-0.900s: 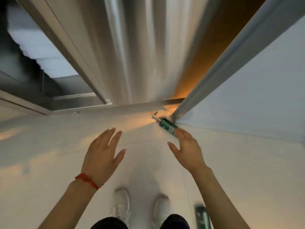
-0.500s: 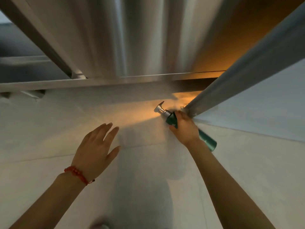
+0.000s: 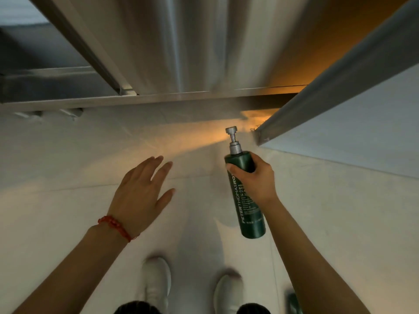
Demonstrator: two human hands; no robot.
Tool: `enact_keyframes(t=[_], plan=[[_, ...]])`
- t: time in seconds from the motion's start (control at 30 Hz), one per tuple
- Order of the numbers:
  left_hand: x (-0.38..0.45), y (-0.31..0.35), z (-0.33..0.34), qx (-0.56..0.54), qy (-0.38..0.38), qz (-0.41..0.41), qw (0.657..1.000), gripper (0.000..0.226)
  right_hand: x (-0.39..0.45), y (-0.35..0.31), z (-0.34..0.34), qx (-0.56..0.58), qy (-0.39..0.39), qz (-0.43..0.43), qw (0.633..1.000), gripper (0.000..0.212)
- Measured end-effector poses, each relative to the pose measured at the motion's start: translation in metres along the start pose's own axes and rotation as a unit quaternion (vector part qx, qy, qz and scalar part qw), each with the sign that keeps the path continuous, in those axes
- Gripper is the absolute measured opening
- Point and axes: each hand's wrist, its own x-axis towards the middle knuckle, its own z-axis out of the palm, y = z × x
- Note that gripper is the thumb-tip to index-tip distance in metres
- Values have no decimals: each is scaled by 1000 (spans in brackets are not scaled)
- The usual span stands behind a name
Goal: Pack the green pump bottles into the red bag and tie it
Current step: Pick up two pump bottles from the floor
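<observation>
My right hand point(image 3: 256, 180) grips a dark green pump bottle point(image 3: 248, 200) near its shoulder, lifted off the pale floor, its silver pump pointing away from me. My left hand point(image 3: 141, 196), with a red bracelet on the wrist, hovers to the left with fingers spread and nothing in it. A second green bottle point(image 3: 293, 302) lies blurred on the floor at the bottom right, beside my right forearm. No red bag is in view.
A metal door frame and threshold point(image 3: 181, 97) run across ahead. A grey panel edge point(image 3: 317, 91) slants down on the right, ending near the bottle's pump. My white shoes point(image 3: 156, 282) stand on the floor below.
My right hand reached the bottle lying by the panel's corner, closed on it and lifted it toward me. The left hand stayed open. My view tilted back down, showing my shoes again.
</observation>
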Motion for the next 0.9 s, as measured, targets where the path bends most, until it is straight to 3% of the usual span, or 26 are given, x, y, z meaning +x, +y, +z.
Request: enact_keyframes(t=[0.2, 0.43, 0.57, 0.7, 0.9], plan=[[-69, 51, -95, -11, 1, 3, 1000, 62, -100, -81, -59, 103, -2, 52, 993, 17], [-133, 108, -191, -23, 24, 18, 999, 53, -195, -169, -134, 185, 30, 69, 980, 13], [-150, 133, -233, -5, 32, 67, 997, 60, -236, -197, -166, 214, 75, 73, 971, 10], [-156, 151, -264, 20, 32, 144, 989, 48, -277, -215, -189, 242, 140, 81, 957, 10], [-163, 185, -301, 75, 17, 273, 959, 49, -349, -222, -217, 316, 275, 111, 901, 10]])
